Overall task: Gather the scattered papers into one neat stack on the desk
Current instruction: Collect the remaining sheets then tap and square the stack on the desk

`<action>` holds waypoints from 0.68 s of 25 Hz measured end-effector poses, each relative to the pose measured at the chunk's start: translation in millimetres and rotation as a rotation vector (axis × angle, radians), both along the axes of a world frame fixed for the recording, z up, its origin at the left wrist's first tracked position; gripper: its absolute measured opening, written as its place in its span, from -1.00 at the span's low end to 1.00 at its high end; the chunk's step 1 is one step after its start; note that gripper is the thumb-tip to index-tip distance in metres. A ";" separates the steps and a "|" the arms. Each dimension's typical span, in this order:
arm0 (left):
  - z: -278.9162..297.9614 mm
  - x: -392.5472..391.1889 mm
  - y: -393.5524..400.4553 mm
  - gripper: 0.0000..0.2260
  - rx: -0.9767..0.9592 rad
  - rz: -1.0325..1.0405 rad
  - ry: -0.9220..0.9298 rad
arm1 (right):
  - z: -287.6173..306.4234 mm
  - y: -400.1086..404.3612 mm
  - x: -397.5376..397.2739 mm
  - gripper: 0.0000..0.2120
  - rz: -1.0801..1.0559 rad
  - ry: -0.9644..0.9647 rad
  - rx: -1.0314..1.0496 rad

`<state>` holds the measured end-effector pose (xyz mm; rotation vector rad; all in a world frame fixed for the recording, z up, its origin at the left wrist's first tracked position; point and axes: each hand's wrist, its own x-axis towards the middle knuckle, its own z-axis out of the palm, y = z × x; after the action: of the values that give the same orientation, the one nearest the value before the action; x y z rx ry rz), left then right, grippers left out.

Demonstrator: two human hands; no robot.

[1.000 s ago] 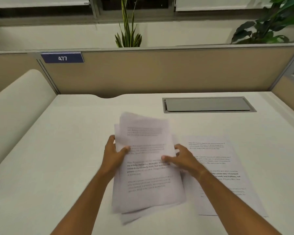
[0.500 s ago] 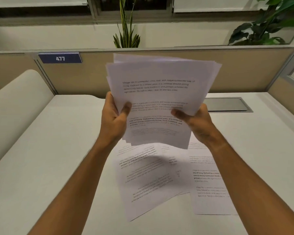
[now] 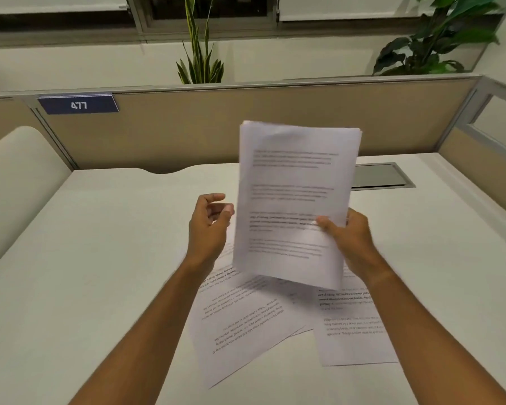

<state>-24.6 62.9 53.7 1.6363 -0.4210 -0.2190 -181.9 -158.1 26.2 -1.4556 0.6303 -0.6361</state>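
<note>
A bundle of printed white papers (image 3: 295,194) stands nearly upright above the white desk (image 3: 100,258). My right hand (image 3: 348,238) grips the bundle at its right edge, thumb on the front page. My left hand (image 3: 209,226) hovers just left of the bundle with curled fingers apart, holding nothing. Under the bundle a skewed sheet (image 3: 246,325) lies flat on the desk with another partly beneath it. A further sheet (image 3: 354,331) lies to its right, partly under my right forearm.
A beige partition (image 3: 275,124) with a blue "477" label (image 3: 78,105) closes the desk's far side. A grey cable hatch (image 3: 380,176) sits at the back right. Plants stand behind the partition. A rounded white panel (image 3: 15,182) borders the left.
The bundle went from flat on the desk to lifted in both hands, then tilted upright. My left hand has let go of it; only my right hand holds it now.
</note>
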 end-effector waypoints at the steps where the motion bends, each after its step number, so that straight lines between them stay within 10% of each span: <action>1: -6.2 3.6 -2.1 -0.83 0.046 0.036 0.023 | 1.3 -11.0 -7.5 -0.80 -0.049 -0.026 0.047; 6: -68.6 16.8 -11.1 -0.52 0.507 0.034 0.173 | -9.3 -46.8 -50.7 -0.69 -0.235 -0.083 0.228; 17: -86.9 60.6 -111.6 -0.06 1.269 -0.471 -0.459 | -23.6 -82.9 -94.2 -0.72 -0.329 -0.063 0.271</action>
<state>35.9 -48.7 -33.1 2.8264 -1.1781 -0.5328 -276.1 -241.0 2.5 -1.0847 0.8803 -0.8137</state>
